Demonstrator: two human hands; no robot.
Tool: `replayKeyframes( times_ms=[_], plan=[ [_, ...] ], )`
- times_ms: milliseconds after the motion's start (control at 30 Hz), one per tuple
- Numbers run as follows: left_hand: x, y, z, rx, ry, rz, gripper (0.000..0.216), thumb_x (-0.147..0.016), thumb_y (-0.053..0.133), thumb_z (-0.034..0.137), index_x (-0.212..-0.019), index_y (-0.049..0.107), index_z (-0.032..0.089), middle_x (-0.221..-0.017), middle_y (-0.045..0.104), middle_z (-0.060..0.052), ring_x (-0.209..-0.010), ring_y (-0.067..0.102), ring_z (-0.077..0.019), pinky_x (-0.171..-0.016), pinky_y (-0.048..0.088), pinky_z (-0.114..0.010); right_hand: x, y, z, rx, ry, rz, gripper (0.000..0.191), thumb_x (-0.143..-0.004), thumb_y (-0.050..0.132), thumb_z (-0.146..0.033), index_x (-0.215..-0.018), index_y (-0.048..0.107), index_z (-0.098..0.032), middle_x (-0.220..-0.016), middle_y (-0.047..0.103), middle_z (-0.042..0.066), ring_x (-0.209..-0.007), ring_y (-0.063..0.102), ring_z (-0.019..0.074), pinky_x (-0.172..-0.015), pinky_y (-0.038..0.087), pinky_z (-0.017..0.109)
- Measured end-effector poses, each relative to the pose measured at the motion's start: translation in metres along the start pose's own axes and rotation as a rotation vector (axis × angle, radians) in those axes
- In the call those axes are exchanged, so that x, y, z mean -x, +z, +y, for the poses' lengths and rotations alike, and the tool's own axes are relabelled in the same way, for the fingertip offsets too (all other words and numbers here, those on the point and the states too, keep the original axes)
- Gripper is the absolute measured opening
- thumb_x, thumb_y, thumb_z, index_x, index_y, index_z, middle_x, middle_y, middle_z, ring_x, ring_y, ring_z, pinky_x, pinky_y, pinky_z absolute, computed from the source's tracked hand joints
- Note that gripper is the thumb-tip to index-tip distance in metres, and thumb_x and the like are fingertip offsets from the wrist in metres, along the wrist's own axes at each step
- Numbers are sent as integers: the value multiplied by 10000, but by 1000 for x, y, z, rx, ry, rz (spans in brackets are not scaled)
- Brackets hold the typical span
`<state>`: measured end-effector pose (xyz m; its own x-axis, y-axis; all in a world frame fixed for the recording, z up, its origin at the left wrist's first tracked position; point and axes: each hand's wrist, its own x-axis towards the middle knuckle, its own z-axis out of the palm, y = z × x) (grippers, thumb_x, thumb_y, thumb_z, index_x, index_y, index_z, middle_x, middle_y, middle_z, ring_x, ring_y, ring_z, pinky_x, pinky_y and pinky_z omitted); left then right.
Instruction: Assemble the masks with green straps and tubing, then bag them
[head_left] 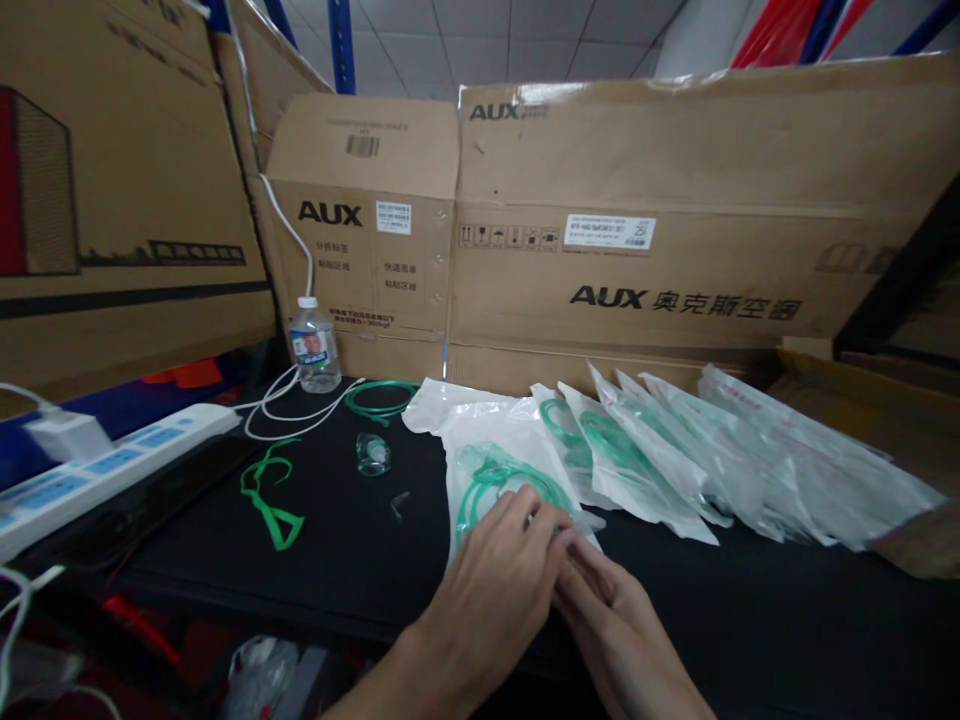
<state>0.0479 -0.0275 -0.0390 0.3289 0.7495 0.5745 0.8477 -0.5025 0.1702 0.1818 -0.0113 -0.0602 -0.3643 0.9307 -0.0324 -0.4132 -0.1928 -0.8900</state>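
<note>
A paper-and-clear-plastic bag with coiled green tubing inside lies in front of me. My left hand reaches across its lower part, fingers curled and closed at its near edge. My right hand meets it there, with thumb and fingers pinched together. Both seem to grip the bag's near edge, though the exact hold is hidden by the fingers. Left of the bag are a small clear cup-like plastic piece, a tiny clear bent piece, a green strap and a loose green tube coil.
Several similar bags lean in an overlapping row to the right. A water bottle stands at the back left near a white cable. A white power strip runs along the left. Cardboard panels wall the black tabletop.
</note>
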Motion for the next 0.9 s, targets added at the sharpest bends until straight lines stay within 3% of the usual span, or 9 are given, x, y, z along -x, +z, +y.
replayKeyframes(
  times_ms=[233, 400, 500, 600, 767, 900],
  plan=[
    [5, -23, 13, 106, -17, -152, 202, -1035, 410, 146, -1067, 609, 159, -1078, 637, -72, -983, 623, -241, -892, 576, -426, -1, 8, 9, -90, -3, 110, 454, -627, 930, -442, -977, 777, -198, -1063, 776, 101, -1042, 717, 292, -924, 571, 399],
    [6, -28, 19, 190, 19, -244, 173, -1011, 449, 135, -1084, 606, 140, -1122, 634, -91, -1024, 619, -248, -934, 571, -425, -6, 1, 32, -37, -132, 156, 477, -754, 820, -484, -1139, 723, -219, -1126, 763, 107, -1069, 709, 280, -938, 567, 413],
    [5, -26, 18, 244, -16, -216, 167, -1016, 448, 137, -1048, 609, 167, -1089, 634, -67, -1004, 622, -227, -921, 572, -404, -7, -4, 47, -40, -139, 185, 442, -732, 810, -548, -1022, 730, -224, -1009, 776, 87, -1019, 715, 280, -921, 572, 417],
    [6, -24, 17, 210, -42, -156, 128, -1011, 481, 164, -1017, 607, 180, -1017, 631, -50, -948, 625, -229, -869, 577, -419, 0, -8, 51, -66, -27, 175, 444, -686, 846, -541, -943, 711, -205, -905, 765, 68, -962, 723, 278, -893, 578, 420],
    [11, -18, 20, 161, 64, -110, 130, -1011, 480, 174, -993, 607, 160, -970, 641, -60, -899, 626, -224, -820, 576, -377, 8, -10, 36, -9, -12, 51, 370, -736, 814, -499, -965, 727, -221, -977, 763, 83, -1069, 695, 293, -940, 562, 418],
    [14, -20, 19, 182, 137, -123, 125, -998, 495, 147, -1013, 619, 146, -1015, 662, -73, -958, 632, -224, -872, 564, -357, 4, 0, 27, -27, 9, 24, 404, -743, 793, -524, -1007, 758, -220, -980, 768, 89, -1106, 683, 308, -972, 553, 424]
  ],
)
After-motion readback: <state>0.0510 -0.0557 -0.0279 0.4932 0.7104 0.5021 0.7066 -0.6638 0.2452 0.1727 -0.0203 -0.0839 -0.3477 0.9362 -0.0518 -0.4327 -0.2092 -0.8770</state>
